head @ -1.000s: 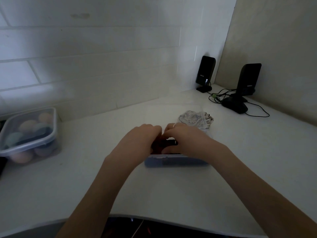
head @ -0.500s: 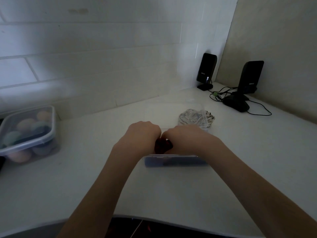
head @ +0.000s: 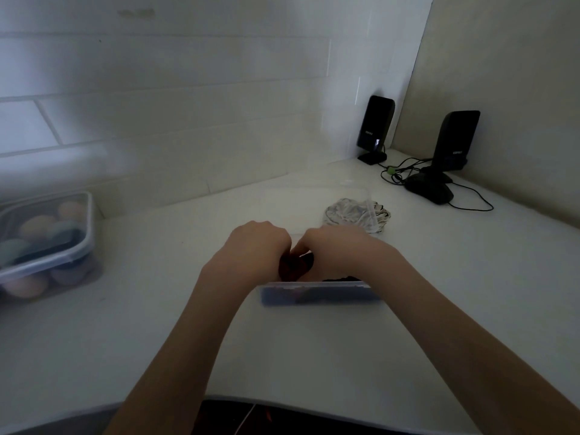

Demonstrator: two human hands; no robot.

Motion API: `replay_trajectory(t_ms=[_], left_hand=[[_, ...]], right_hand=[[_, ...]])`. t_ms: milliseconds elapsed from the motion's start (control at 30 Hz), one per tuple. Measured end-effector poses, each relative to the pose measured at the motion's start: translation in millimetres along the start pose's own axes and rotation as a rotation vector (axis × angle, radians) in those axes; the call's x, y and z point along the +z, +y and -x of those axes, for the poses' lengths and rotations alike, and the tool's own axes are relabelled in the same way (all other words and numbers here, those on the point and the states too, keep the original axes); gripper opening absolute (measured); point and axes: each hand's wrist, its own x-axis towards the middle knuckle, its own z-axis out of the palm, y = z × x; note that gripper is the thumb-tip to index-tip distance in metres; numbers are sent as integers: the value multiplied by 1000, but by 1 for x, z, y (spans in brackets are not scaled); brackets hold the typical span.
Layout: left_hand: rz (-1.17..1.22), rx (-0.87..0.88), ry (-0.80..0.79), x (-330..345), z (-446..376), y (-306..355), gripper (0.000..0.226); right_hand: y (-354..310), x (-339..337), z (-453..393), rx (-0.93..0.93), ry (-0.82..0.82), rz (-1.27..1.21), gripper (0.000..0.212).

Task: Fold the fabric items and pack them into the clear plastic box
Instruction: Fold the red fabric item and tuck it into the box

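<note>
Both hands sit closer together than a second ago, knuckles now nearly touching over the box.

Left hand (head: 255, 246): fingers curled down, gripping a dark fabric item (head: 296, 265). Right hand (head: 337, 251): fingers curled likewise onto the same bundle.

Dark fabric item: soft, bunched, reddish-dark; held at the near left part of the clear plastic box (head: 320, 295); its long axis cannot be told.

Clear plastic box: low, rectangular, translucent, long axis running left to right, on a smooth white counter (head: 188, 340).

Patterned fabric (head: 351, 213): crumpled, pale with dark markings, at the box's far right corner.

Lidded container (head: 47, 246): clear plastic, rounded pastel objects inside, far left.

Two black speakers (head: 375, 127), glossy, upright, cables trailing, in the far right corner.
</note>
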Motion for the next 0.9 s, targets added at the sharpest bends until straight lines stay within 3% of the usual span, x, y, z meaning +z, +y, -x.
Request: replay_trajectory(t_ms=[233, 467, 533, 667, 767, 833, 900], left_hand=[[53, 42, -4, 0, 6, -1, 21], [323, 64, -70, -3, 13, -7, 29], [348, 79, -72, -4, 16, -10, 32], [442, 63, 34, -4, 20, -20, 43], [560, 24, 181, -5, 20, -26, 44], [655, -6, 258, -6, 21, -27, 50], [690, -26, 297, -4, 22, -27, 51]], right_hand=[[6, 4, -1, -7, 9, -24, 35], [19, 8, 8, 25, 80, -328, 43], [28, 5, 14, 69, 208, -429, 42], [59, 0, 27, 217, 681, -555, 23], [87, 6, 32, 395, 928, -548, 35], [103, 15, 31, 462, 894, -513, 46], [112, 26, 29, 466, 721, -477, 59]])
